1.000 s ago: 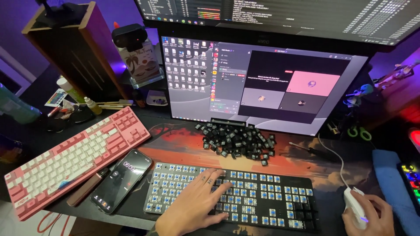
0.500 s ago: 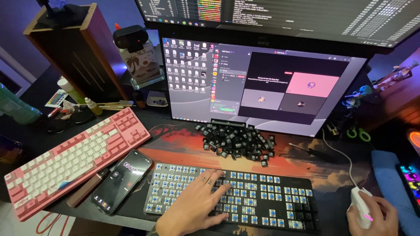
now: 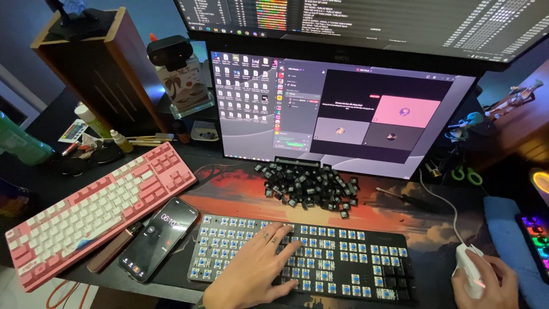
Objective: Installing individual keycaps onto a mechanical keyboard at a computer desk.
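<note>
My left hand [image 3: 257, 269] lies flat, fingers spread, on a black keyboard [image 3: 343, 260] whose keycaps are off, so that blue switches show. Behind it sits a heap of black keycaps [image 3: 309, 186] on the desk mat. At the lower right my right hand [image 3: 486, 283] grips a white wired mouse [image 3: 468, 269]. A black phone [image 3: 159, 237] with a lit screen lies left of the bare keyboard, and a pink and white keyboard [image 3: 94, 212] lies angled further left.
A monitor [image 3: 343, 117] with open windows stands behind the keycaps, a second screen [image 3: 372, 23] above it. A screwdriver [image 3: 409, 199] lies right of the heap, green scissors [image 3: 466, 174] beyond. A wooden box [image 3: 97, 68], small bottles and a webcam [image 3: 168, 51] crowd the back left.
My right hand and the mouse have slid slightly rightward. My left hand stays on the bare keyboard.
</note>
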